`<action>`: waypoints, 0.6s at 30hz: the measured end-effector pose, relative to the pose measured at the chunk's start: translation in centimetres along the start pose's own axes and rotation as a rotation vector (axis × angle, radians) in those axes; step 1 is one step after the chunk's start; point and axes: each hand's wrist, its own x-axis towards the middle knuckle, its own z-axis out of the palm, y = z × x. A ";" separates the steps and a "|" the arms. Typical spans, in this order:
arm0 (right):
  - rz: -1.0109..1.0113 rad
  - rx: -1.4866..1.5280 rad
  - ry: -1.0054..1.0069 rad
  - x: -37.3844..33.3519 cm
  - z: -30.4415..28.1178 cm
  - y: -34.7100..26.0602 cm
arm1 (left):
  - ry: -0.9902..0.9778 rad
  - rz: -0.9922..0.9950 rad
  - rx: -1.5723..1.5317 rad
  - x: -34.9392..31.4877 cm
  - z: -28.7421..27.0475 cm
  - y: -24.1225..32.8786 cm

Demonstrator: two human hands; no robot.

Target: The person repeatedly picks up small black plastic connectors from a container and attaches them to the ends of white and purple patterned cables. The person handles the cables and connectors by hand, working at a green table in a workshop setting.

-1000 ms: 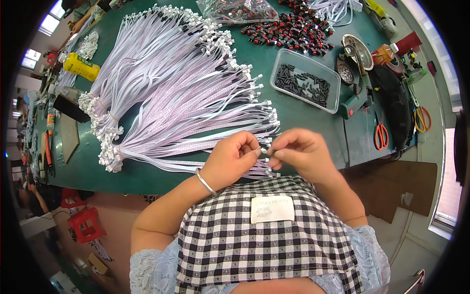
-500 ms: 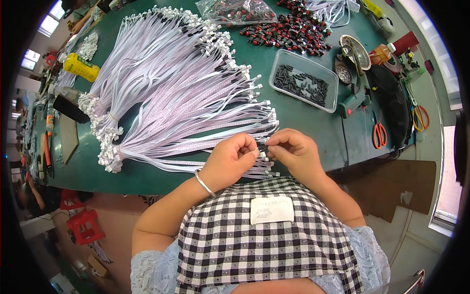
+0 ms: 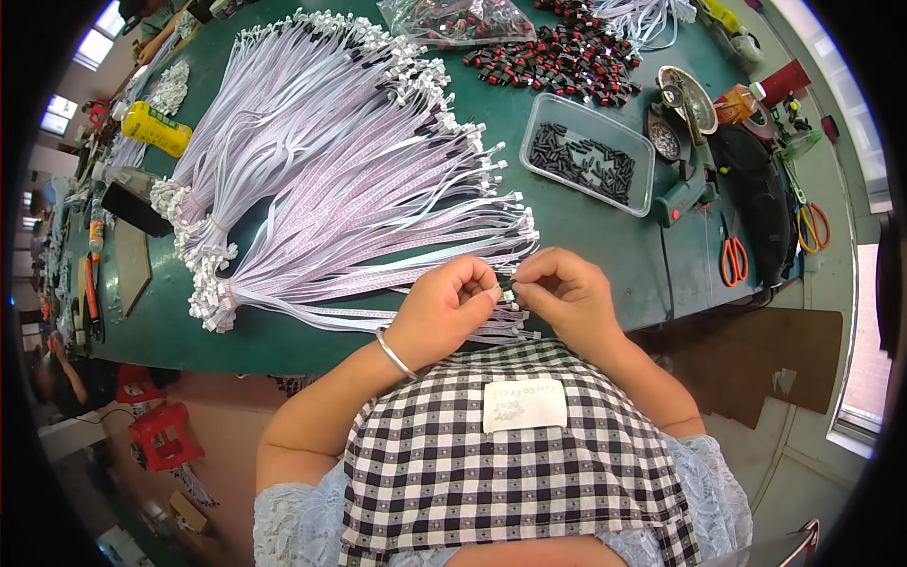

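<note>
Above the table's near edge, my left hand (image 3: 444, 310) is closed in a pinch on the white connector (image 3: 498, 292) at the end of a flat cable. Close beside it, my right hand (image 3: 569, 295) pinches a small black piece (image 3: 511, 284) against that cable end. The fingertips largely cover both parts, so how they fit together cannot be seen. Under and left of my hands fans a bundle of flat white and pinkish cables (image 3: 350, 222) with white connectors at their ends. Short black tubes (image 3: 605, 170) lie in a clear plastic box (image 3: 605, 128) beyond my right hand.
Black-and-red small parts (image 3: 567, 66) are heaped at the back beside a clear bag (image 3: 458, 21). On the right lie a glue gun (image 3: 685, 196), orange-handled scissors (image 3: 733, 260) and a metal dish (image 3: 697, 94). A yellow bottle (image 3: 156, 129) and a dark phone (image 3: 135, 210) are at left.
My right thumb and fingers have shifted very slightly left, toward the connector. My left hand keeps its place and its pinch.
</note>
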 end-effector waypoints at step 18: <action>-0.243 -0.250 -0.020 0.3 -0.3 -0.3 | 0.048 -0.004 0.050 -0.2 0.0 0.6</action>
